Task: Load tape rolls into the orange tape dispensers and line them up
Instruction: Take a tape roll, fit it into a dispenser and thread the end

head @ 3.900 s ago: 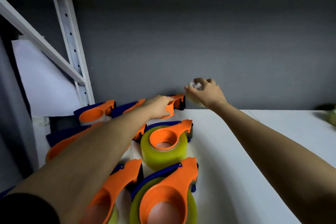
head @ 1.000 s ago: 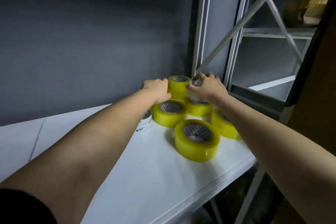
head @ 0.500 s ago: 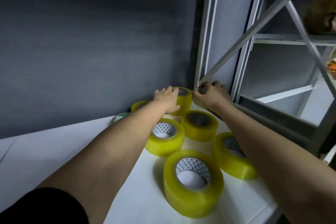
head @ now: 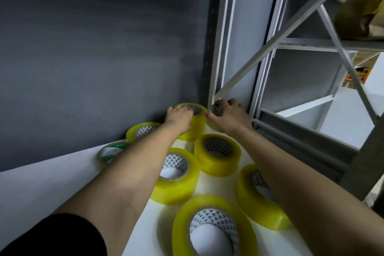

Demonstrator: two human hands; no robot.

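**Both hands deep in the back corner among the tape rolls**

Both arms stretched out across the white shelf (head: 41,189), right to the far corner by the grey wall (head: 104,48). The left hand (head: 179,115) is draped over the rearmost yellow tape roll (head: 196,124), fingers curled onto its top rim, gripping it. Just beside it, the right hand (head: 228,115) is wrapped round a pale, clear-looking roll (head: 216,110), fingers curled over it, tight against the metal rack upright (head: 220,48). The two hands almost touch.

Nearer the camera, more yellow rolls lie flat on the shelf: one at back left (head: 133,133), partly under the left forearm, one in the middle (head: 176,189), one just right of it (head: 218,164), one under the right forearm (head: 247,197), and a big one at the bottom edge (head: 182,226). A green-printed roll (head: 108,151) sits furthest left
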